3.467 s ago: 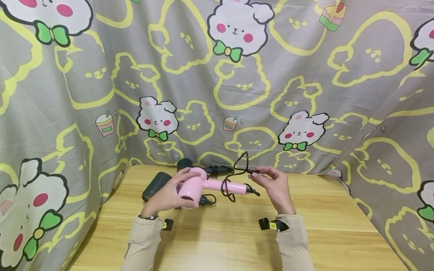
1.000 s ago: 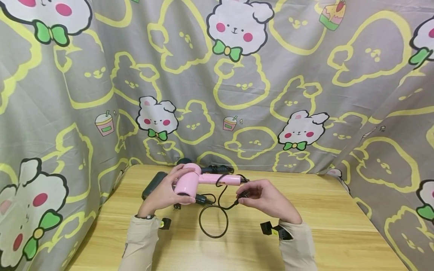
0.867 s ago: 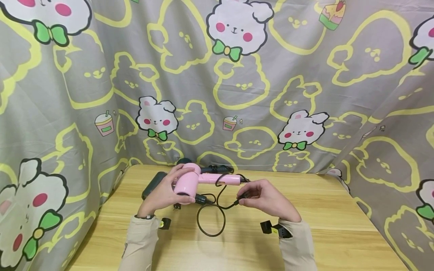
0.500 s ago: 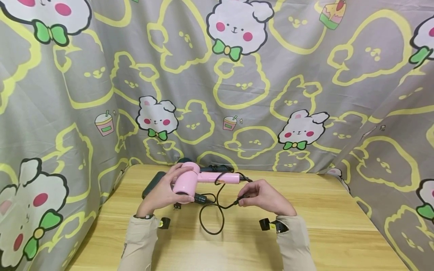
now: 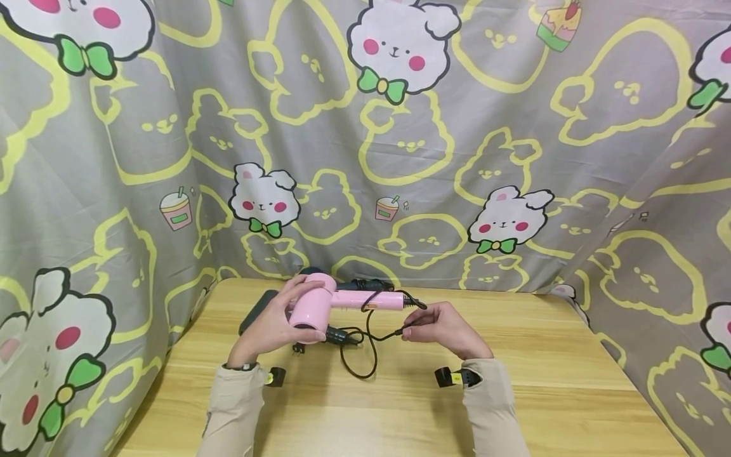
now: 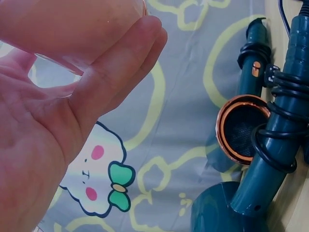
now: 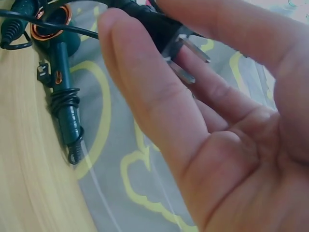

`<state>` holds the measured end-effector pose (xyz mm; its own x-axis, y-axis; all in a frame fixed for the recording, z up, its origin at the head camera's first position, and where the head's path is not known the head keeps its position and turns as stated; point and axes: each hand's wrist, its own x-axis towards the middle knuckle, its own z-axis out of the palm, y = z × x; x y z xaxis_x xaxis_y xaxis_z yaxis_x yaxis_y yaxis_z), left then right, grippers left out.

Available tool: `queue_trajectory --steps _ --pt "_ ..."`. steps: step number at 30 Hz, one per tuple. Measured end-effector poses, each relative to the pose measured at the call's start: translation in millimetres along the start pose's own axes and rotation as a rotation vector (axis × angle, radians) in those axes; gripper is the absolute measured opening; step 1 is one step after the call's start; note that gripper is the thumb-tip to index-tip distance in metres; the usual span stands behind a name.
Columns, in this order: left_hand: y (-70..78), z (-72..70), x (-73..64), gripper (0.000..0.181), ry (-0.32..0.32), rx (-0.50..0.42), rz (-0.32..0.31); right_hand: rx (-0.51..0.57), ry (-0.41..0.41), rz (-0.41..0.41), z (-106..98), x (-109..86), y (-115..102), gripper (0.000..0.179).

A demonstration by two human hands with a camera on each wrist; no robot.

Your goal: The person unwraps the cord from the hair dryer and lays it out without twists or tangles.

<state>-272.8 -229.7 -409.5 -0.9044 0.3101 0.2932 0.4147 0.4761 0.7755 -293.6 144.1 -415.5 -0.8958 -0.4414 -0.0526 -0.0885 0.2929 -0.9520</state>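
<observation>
My left hand [image 5: 268,331] grips the pink hair dryer [image 5: 313,310] round its head, thumb below and fingers over the top. The dryer is held above the table, its handle pointing right. A black cord [image 5: 375,363] winds once round the handle and droops in a loop below it. With fingertips and thumb, my right hand [image 5: 448,331] pinches the cord's plug [image 7: 161,33], whose two metal prongs face the palm in the right wrist view. In the left wrist view, the left hand [image 6: 72,104] is under the pink dryer's head [image 6: 72,29].
Behind the pink dryer, two dark green hair dryers lie on the wooden table [image 5: 548,374]: one nearer [image 6: 270,169], one at the back [image 6: 251,77]. Black cords are wrapped round their handles. A patterned curtain [image 5: 411,254] encloses the table's back and sides.
Since the earliest frame, my right hand has come lower and the cord, once raised, now hangs below the handle. Over the last second the loop has shrunk and risen; the dryer has shifted slightly left.
</observation>
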Motion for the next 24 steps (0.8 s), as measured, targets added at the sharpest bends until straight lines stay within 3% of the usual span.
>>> queue_trajectory --steps 9,14,24 --pt "2.8 2.7 1.5 0.089 -0.028 -0.013 0.051 0.097 0.075 -0.008 -2.2 4.0 6.5 0.031" --pt "6.6 2.9 0.8 0.088 -0.041 -0.016 0.075 0.056 0.168 0.009 -3.5 4.6 5.0 0.029" --pt "9.1 6.4 1.4 0.087 -0.073 -0.022 0.079 0.102 0.353 -0.017 -7.9 3.1 1.1 0.021"
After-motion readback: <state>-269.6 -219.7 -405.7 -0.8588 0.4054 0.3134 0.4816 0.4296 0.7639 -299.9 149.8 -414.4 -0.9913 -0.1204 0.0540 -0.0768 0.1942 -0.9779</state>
